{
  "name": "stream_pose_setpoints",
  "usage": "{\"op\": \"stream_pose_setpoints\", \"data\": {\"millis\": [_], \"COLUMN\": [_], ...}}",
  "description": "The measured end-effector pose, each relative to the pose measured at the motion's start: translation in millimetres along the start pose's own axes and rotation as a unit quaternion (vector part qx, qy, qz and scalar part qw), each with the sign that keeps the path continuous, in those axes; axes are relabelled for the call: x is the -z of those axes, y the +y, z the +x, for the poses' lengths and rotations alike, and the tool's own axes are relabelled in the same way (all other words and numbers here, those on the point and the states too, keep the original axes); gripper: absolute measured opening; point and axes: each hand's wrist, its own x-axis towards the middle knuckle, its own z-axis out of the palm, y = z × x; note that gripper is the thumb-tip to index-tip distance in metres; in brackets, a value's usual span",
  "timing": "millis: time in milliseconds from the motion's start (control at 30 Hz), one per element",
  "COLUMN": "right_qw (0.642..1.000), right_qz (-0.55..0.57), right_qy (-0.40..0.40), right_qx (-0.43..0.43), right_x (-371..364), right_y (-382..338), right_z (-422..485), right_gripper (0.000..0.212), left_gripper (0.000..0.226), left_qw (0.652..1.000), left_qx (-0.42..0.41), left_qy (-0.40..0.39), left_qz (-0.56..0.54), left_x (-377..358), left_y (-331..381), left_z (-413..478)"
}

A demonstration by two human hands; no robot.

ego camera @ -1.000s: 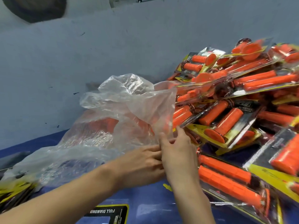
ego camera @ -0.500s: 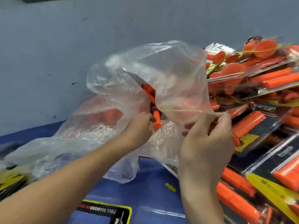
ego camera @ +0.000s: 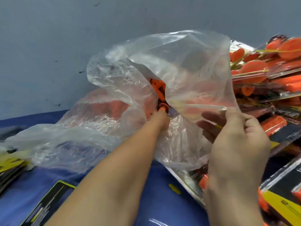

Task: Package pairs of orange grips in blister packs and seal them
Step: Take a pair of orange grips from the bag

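Orange grip (ego camera: pixel 158 90) sits inside the clear bag (ego camera: pixel 187 66), its long axis pointing away from the left hand (ego camera: pixel 160 118), ringed end nearest. That hand's fingers are hidden, so I cannot tell its state. The right hand (ego camera: pixel 236 144) pinches the bag's edge. Print on the card (ego camera: pixel 48 201) is unreadable.

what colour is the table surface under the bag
Blue: the table shows best in the head view, in front of the clear bag.

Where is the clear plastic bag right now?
In the head view, the clear plastic bag lies mid-frame on the blue table, left of the blister pack pile; the right hand pinches its rim up and the left hand reaches inside.
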Motion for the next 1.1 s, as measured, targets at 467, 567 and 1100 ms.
{"op": "stream_pose_setpoints", "data": {"millis": [467,567,1100], "right_qw": [0.983,0.971,0.908], "right_qz": [-0.091,-0.154,0.039], "right_qy": [-0.130,-0.182,-0.411], "right_qx": [-0.089,0.021,-0.068], "right_x": [-17,-14,24], "right_y": [7,-10,-24], "right_z": [-23,-47,-186], "right_gripper": [0.027,0.047,0.027], "left_gripper": [0.011,0.010,0.027], "left_qw": [0.960,0.930,0.883], "left_qx": [-0.168,-0.196,-0.119], "left_qy": [0.217,0.303,0.211], "left_qz": [-0.051,-0.070,-0.402], "left_x": [133,164,95], "left_y": [-64,-79,-159], "left_z": [-184,-242,-405]}}
